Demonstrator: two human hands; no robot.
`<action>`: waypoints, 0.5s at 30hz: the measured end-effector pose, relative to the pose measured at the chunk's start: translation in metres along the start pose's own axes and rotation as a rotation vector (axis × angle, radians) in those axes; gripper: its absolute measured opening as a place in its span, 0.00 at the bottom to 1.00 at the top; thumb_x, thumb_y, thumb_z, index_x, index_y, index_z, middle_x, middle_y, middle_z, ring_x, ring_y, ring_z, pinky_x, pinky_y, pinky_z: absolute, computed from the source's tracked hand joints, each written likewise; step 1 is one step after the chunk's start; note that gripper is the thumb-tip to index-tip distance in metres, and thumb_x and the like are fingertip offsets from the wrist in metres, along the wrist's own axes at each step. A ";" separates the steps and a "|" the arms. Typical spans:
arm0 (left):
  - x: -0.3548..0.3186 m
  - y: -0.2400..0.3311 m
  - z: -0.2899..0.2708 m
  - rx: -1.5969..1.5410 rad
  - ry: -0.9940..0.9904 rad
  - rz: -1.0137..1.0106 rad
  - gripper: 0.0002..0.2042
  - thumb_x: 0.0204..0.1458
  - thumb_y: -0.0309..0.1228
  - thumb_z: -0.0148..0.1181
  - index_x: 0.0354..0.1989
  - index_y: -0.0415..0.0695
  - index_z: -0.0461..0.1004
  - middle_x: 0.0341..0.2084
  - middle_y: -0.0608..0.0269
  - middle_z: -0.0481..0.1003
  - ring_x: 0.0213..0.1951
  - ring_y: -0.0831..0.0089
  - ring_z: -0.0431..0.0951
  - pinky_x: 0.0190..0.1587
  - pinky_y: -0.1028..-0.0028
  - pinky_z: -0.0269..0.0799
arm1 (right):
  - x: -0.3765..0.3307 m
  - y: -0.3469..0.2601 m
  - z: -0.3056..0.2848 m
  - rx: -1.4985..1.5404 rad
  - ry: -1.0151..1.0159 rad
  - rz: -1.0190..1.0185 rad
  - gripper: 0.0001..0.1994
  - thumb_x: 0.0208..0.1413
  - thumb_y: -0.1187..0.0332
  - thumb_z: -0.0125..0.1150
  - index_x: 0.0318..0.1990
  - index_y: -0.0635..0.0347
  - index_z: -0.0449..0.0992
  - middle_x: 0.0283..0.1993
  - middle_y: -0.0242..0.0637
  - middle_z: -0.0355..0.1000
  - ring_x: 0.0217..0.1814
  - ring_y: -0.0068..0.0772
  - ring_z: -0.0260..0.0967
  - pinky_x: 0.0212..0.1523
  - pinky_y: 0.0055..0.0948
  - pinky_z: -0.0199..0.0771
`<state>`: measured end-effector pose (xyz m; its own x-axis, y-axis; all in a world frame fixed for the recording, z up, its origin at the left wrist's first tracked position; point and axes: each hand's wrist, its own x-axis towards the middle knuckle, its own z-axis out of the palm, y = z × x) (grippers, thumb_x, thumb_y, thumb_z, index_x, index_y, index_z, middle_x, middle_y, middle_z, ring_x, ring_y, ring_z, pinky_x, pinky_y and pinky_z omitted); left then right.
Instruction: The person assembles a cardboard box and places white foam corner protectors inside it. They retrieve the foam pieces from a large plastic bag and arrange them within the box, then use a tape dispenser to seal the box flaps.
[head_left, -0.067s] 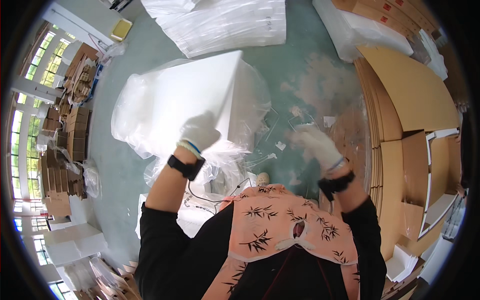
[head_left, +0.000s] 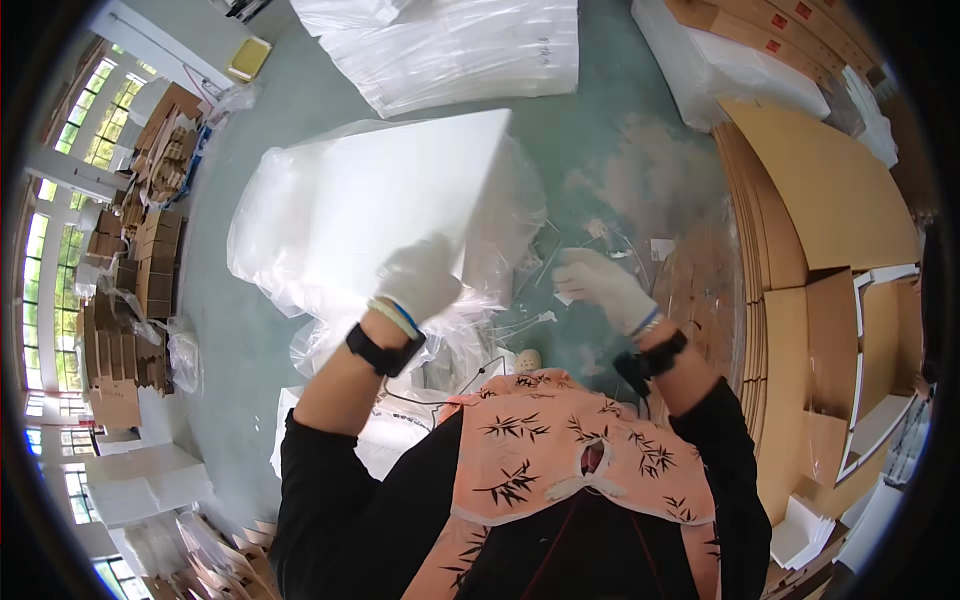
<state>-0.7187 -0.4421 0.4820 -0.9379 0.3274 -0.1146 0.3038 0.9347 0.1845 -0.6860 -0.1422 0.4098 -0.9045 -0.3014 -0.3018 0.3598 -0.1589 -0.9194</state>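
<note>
A large flat white sheet [head_left: 400, 190], which looks like foam, lies over a bundle in clear plastic film [head_left: 265, 215] on the floor in front of me. My left hand [head_left: 420, 278], in a white glove, grips the sheet at its near right edge; the fingertips blend into the white. To the right, my right hand [head_left: 603, 288], also gloved, hovers over the floor, apart from the sheet. Its fingers stretch leftward, loosely bent, with nothing visible in them. Crumpled film [head_left: 450, 335] bunches below the left hand.
A film-wrapped white stack [head_left: 460, 60] lies farther ahead. Flat cardboard [head_left: 820, 180] and an open carton [head_left: 880, 350] line the right side. Thin strips and scraps [head_left: 545, 318] litter the green floor [head_left: 620, 180]. Brown cartons [head_left: 157, 255] stand along the left by the windows.
My left hand and the white sheet have shifted right, and the sheet's side face shows less. My right hand has come leftward toward the sheet and is less blurred.
</note>
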 end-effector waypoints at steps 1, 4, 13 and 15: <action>-0.014 0.023 0.003 0.070 0.000 0.037 0.19 0.44 0.32 0.58 0.46 0.37 0.68 0.34 0.46 0.75 0.35 0.50 0.79 0.38 0.56 0.75 | 0.029 0.013 0.031 0.310 -0.123 0.027 0.13 0.63 0.67 0.54 0.51 0.64 0.74 0.44 0.36 0.76 0.45 0.27 0.75 0.42 0.28 0.76; -0.027 0.064 0.032 0.077 0.053 0.080 0.22 0.49 0.35 0.57 0.50 0.34 0.65 0.41 0.46 0.72 0.38 0.51 0.79 0.37 0.58 0.77 | 0.079 0.033 0.085 0.587 -0.095 0.208 0.12 0.60 0.66 0.61 0.47 0.63 0.75 0.45 0.37 0.75 0.43 0.27 0.75 0.41 0.27 0.77; 0.035 0.170 0.036 -0.385 0.153 0.792 0.22 0.50 0.41 0.58 0.53 0.45 0.73 0.47 0.54 0.75 0.45 0.53 0.77 0.47 0.57 0.74 | -0.062 -0.054 -0.063 0.394 0.358 -0.298 0.21 0.60 0.67 0.60 0.58 0.68 0.68 0.52 0.43 0.72 0.51 0.37 0.72 0.52 0.36 0.75; 0.048 0.212 0.036 -0.455 0.024 0.916 0.21 0.51 0.40 0.57 0.52 0.45 0.73 0.46 0.54 0.76 0.44 0.54 0.78 0.47 0.58 0.75 | -0.133 -0.068 -0.115 0.379 0.573 -0.422 0.25 0.59 0.64 0.61 0.61 0.68 0.66 0.57 0.45 0.71 0.56 0.41 0.70 0.58 0.39 0.72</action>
<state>-0.6932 -0.2237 0.4803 -0.3821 0.8822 0.2752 0.8180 0.1843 0.5449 -0.6164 0.0165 0.4832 -0.9214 0.3678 -0.1257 -0.0778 -0.4913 -0.8675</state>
